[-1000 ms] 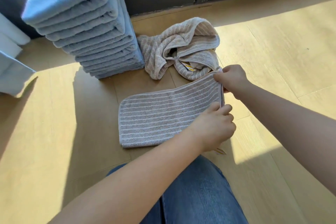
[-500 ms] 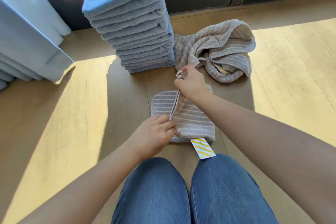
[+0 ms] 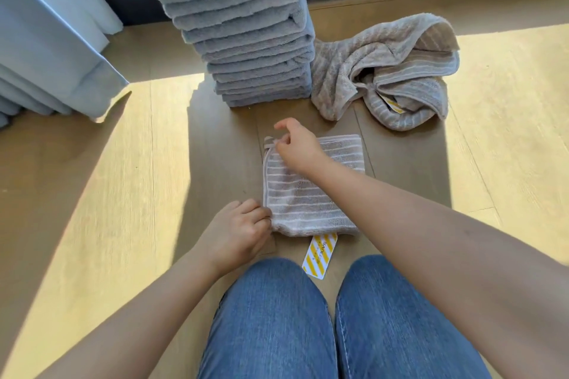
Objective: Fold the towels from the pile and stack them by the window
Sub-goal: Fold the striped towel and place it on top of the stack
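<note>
Striped towel (image 3: 311,194) folded square; left hand (image 3: 238,229), right hand (image 3: 297,149) pinch corners.

Folded striped towel (image 3: 311,191): flat on wooden floor (image 3: 92,194), centre.
Left hand (image 3: 237,231): pinches its 7 o'clock corner.
Right hand (image 3: 297,148): fingers curled at its 11 o'clock corner, grip unclear.
Yellow-striped tag (image 3: 319,255): protrudes at 6 o'clock.
Stack of folded grey-blue towels (image 3: 246,28): 12 o'clock.
Crumpled striped towels (image 3: 385,71): 1 o'clock, touching the stack.
Curtain (image 3: 46,40): 10 o'clock.
</note>
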### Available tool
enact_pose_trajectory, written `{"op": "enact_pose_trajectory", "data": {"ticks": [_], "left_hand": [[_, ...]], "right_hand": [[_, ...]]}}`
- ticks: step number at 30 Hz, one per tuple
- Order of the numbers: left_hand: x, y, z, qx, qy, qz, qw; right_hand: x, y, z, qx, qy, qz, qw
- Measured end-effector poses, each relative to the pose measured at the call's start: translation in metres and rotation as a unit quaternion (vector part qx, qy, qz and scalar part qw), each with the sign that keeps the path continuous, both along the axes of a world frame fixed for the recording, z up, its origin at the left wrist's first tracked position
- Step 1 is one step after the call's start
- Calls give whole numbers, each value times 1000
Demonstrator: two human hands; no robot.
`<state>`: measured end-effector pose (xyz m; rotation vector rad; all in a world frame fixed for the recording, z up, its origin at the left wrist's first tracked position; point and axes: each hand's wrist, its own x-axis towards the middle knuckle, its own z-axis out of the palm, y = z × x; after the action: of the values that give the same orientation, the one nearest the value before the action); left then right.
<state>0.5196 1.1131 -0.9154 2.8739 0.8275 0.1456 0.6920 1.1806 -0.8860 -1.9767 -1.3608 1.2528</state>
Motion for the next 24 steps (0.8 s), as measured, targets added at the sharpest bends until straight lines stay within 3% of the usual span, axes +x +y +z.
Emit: {"op": "enact_pose_trajectory", "data": {"ticks": [4,9,11,15,18,21,24], "left_hand": [[-14,3,-5,-1,63,53,997],[23,14,2,2,41,120,992],[54,16,6,-15,39,168,985],[103,19,-2,-121,100,184,970],[113,23,-21,-131,145,203,959],[102,25,-37,-141,155,211,955],[87,27,-43,-161,117,278,940]], "right_hand": [[18,-6,2,33,-26,-59,997],[57,-37,-7,106,-267,19,958],[65,-54,-22,139,-314,72,936],[63,-76,-44,95,-336,198,916],[62,-82,-54,72,-351,231,905],[65,-83,-63,51,-355,219,907],[68,-83,-70,31,-359,171,917]]}}
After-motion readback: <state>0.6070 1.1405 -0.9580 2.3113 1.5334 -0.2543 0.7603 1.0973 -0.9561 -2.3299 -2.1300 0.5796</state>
